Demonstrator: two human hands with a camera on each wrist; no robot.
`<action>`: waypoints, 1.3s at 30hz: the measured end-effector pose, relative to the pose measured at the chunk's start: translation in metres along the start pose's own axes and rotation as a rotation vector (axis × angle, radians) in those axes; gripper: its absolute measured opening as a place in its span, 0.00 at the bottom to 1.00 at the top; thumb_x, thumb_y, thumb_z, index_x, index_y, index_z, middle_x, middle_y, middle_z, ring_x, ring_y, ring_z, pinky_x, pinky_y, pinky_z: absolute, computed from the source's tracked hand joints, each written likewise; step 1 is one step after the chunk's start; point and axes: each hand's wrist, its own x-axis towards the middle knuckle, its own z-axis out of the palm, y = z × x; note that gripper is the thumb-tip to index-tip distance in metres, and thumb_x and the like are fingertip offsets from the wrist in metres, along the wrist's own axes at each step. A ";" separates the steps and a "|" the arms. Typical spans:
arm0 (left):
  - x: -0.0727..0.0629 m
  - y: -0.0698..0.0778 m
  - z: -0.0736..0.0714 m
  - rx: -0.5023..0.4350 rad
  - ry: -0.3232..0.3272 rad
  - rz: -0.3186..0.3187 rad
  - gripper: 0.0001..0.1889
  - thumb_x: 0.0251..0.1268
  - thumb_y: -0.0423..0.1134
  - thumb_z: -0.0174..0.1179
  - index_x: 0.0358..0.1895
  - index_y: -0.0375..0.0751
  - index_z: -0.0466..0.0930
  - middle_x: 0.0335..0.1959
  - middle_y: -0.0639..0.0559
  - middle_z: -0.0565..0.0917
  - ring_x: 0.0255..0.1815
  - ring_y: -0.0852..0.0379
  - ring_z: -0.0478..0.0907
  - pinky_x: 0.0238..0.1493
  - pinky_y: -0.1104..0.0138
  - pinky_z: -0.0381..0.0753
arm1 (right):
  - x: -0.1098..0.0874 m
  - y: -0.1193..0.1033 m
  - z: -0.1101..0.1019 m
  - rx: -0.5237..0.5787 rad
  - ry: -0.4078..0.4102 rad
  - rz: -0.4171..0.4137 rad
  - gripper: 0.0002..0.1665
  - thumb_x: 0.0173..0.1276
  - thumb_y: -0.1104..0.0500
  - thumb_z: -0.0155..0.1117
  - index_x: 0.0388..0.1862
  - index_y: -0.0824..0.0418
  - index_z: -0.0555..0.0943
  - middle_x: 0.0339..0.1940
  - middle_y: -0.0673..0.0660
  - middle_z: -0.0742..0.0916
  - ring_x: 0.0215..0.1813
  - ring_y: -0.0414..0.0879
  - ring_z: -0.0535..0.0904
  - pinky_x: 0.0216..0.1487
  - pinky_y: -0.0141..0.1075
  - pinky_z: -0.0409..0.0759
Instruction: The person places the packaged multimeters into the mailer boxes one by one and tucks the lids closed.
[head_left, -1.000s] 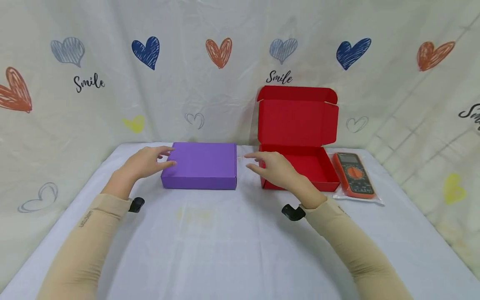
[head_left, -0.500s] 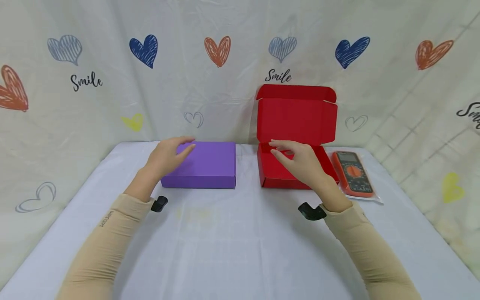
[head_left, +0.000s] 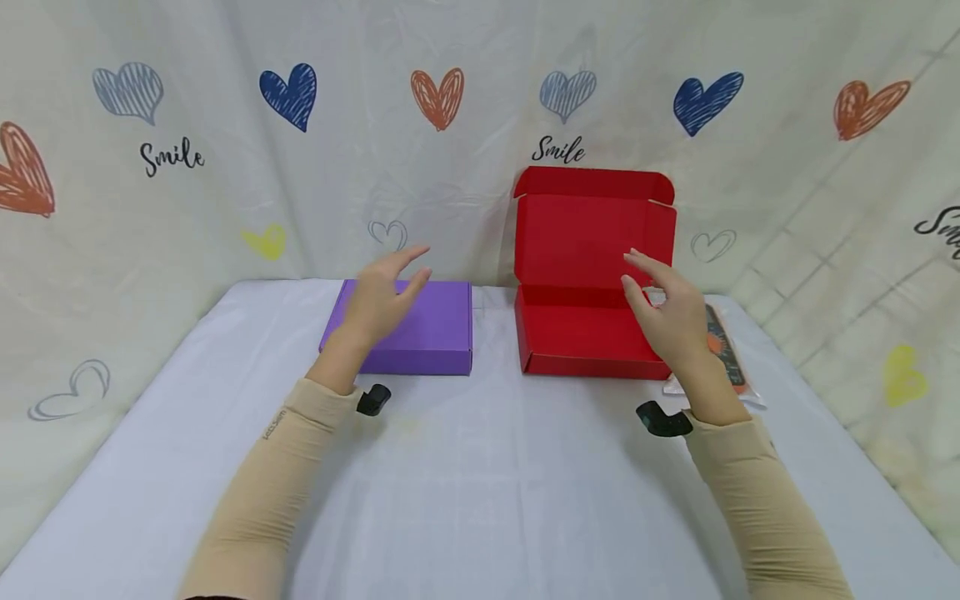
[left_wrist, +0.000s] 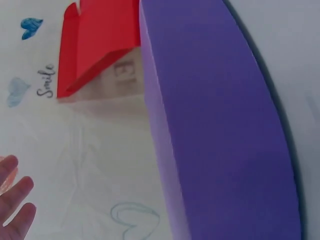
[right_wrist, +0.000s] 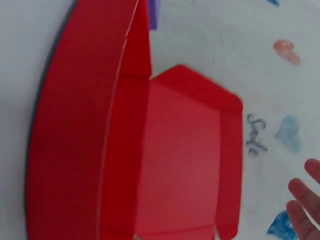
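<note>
My left hand (head_left: 377, 302) hovers over the left part of a shut purple cardboard box (head_left: 431, 321), its fingers extended and holding nothing. A red cardboard box (head_left: 577, 342) stands to the right, its lid (head_left: 581, 237) raised and its inside bare. In front of that box's right side I hold my right hand (head_left: 672, 321) in the air, fingers spread and nothing in them. Behind this hand, an orange and black multimeter (head_left: 729, 354) in a clear bag is partly covered. In the left wrist view the purple box (left_wrist: 225, 125) fills much of the picture.
A white cloth (head_left: 465, 483) covers the table. Close behind the boxes hangs a pale backdrop (head_left: 480, 167) printed with hearts and "Smile". The multimeter lies right beside the red box.
Both hands have moved to the right and slightly up. The left came from the purple box's left edge, the right from the red box's left side. The boxes have stayed put.
</note>
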 end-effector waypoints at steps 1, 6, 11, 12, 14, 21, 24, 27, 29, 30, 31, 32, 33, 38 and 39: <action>0.001 0.001 0.004 -0.002 0.007 0.007 0.23 0.80 0.42 0.56 0.72 0.38 0.74 0.70 0.43 0.77 0.73 0.45 0.70 0.74 0.55 0.65 | -0.001 0.005 -0.001 -0.008 0.017 0.022 0.23 0.75 0.61 0.63 0.68 0.59 0.81 0.68 0.57 0.82 0.62 0.58 0.80 0.50 0.16 0.69; 0.004 0.008 0.026 -0.038 0.027 0.028 0.24 0.79 0.41 0.57 0.72 0.36 0.74 0.70 0.42 0.77 0.73 0.46 0.70 0.74 0.58 0.64 | -0.006 0.025 -0.011 -0.011 0.090 0.120 0.22 0.77 0.58 0.61 0.68 0.58 0.81 0.65 0.58 0.84 0.55 0.59 0.80 0.45 0.14 0.70; 0.009 0.015 0.048 -0.057 -0.023 0.002 0.25 0.80 0.43 0.56 0.74 0.39 0.71 0.72 0.44 0.74 0.75 0.48 0.68 0.75 0.59 0.63 | -0.009 0.041 -0.019 -0.030 0.163 0.182 0.20 0.77 0.58 0.59 0.65 0.58 0.83 0.60 0.59 0.86 0.54 0.52 0.81 0.46 0.16 0.73; 0.010 0.017 0.051 -0.060 -0.041 -0.007 0.25 0.80 0.43 0.55 0.74 0.39 0.71 0.73 0.44 0.74 0.75 0.48 0.67 0.75 0.59 0.62 | -0.010 0.045 -0.020 -0.030 0.175 0.194 0.20 0.77 0.59 0.58 0.64 0.58 0.84 0.60 0.59 0.87 0.53 0.47 0.81 0.47 0.16 0.73; 0.011 0.020 0.058 -0.064 -0.074 -0.029 0.26 0.80 0.44 0.55 0.75 0.40 0.69 0.74 0.45 0.72 0.76 0.49 0.65 0.76 0.58 0.62 | -0.011 0.052 -0.022 -0.030 0.200 0.208 0.19 0.77 0.60 0.58 0.62 0.60 0.85 0.58 0.60 0.87 0.50 0.37 0.80 0.47 0.18 0.73; 0.017 0.029 0.080 -0.076 -0.156 -0.114 0.29 0.79 0.46 0.55 0.78 0.42 0.64 0.77 0.47 0.68 0.78 0.49 0.62 0.76 0.56 0.60 | -0.016 0.079 -0.033 -0.079 0.156 0.340 0.22 0.78 0.57 0.55 0.66 0.60 0.82 0.61 0.64 0.85 0.54 0.46 0.80 0.53 0.26 0.75; 0.017 0.030 0.093 -0.069 -0.218 -0.161 0.31 0.80 0.47 0.54 0.80 0.45 0.61 0.78 0.49 0.66 0.78 0.49 0.61 0.76 0.53 0.62 | -0.018 0.092 -0.040 -0.093 -0.022 0.428 0.29 0.80 0.51 0.52 0.74 0.62 0.73 0.71 0.69 0.76 0.67 0.65 0.73 0.66 0.48 0.74; 0.016 0.029 0.108 -0.062 -0.285 -0.189 0.33 0.81 0.48 0.54 0.82 0.47 0.57 0.80 0.49 0.63 0.79 0.49 0.60 0.75 0.52 0.62 | -0.022 0.104 -0.046 -0.107 -0.196 0.499 0.36 0.82 0.47 0.48 0.80 0.65 0.62 0.76 0.75 0.66 0.73 0.73 0.63 0.66 0.68 0.66; 0.016 0.030 0.117 -0.061 -0.316 -0.200 0.34 0.81 0.49 0.54 0.83 0.48 0.54 0.81 0.50 0.61 0.80 0.50 0.58 0.75 0.52 0.62 | -0.024 0.111 -0.048 -0.124 -0.239 0.524 0.37 0.82 0.47 0.47 0.80 0.66 0.60 0.76 0.77 0.65 0.73 0.75 0.61 0.65 0.71 0.65; 0.016 0.030 0.121 -0.061 -0.329 -0.208 0.35 0.80 0.50 0.54 0.83 0.48 0.53 0.81 0.50 0.60 0.80 0.50 0.57 0.76 0.52 0.61 | -0.025 0.114 -0.049 -0.134 -0.253 0.533 0.37 0.82 0.46 0.47 0.80 0.66 0.60 0.76 0.77 0.64 0.73 0.75 0.61 0.65 0.71 0.65; 0.016 0.031 0.124 -0.067 -0.339 -0.215 0.36 0.80 0.50 0.54 0.84 0.49 0.52 0.82 0.50 0.59 0.81 0.50 0.56 0.76 0.51 0.61 | -0.026 0.117 -0.050 -0.146 -0.267 0.541 0.37 0.82 0.46 0.46 0.81 0.66 0.59 0.76 0.78 0.63 0.73 0.76 0.60 0.65 0.72 0.65; 0.017 0.032 0.128 -0.074 -0.347 -0.220 0.37 0.80 0.50 0.54 0.84 0.48 0.51 0.82 0.50 0.58 0.81 0.50 0.55 0.75 0.50 0.61 | -0.026 0.119 -0.051 -0.155 -0.272 0.540 0.37 0.83 0.46 0.46 0.80 0.67 0.59 0.75 0.78 0.64 0.72 0.76 0.60 0.65 0.72 0.64; 0.017 0.032 0.131 -0.078 -0.355 -0.224 0.37 0.79 0.51 0.55 0.84 0.48 0.50 0.83 0.50 0.57 0.81 0.50 0.55 0.75 0.50 0.61 | -0.026 0.121 -0.052 -0.166 -0.278 0.536 0.37 0.83 0.46 0.45 0.80 0.67 0.60 0.75 0.79 0.64 0.72 0.77 0.60 0.65 0.72 0.63; 0.019 0.035 0.141 -0.079 -0.424 -0.224 0.40 0.78 0.53 0.55 0.84 0.48 0.47 0.84 0.48 0.53 0.82 0.47 0.51 0.77 0.48 0.58 | -0.024 0.133 -0.052 -0.185 -0.305 0.504 0.36 0.82 0.49 0.45 0.78 0.71 0.60 0.73 0.81 0.64 0.73 0.78 0.57 0.69 0.71 0.57; 0.019 0.035 0.142 -0.071 -0.440 -0.226 0.40 0.78 0.54 0.55 0.84 0.48 0.47 0.84 0.48 0.53 0.82 0.47 0.51 0.77 0.49 0.57 | -0.025 0.135 -0.051 -0.185 -0.308 0.496 0.36 0.82 0.50 0.46 0.78 0.72 0.60 0.73 0.82 0.64 0.74 0.78 0.57 0.70 0.71 0.56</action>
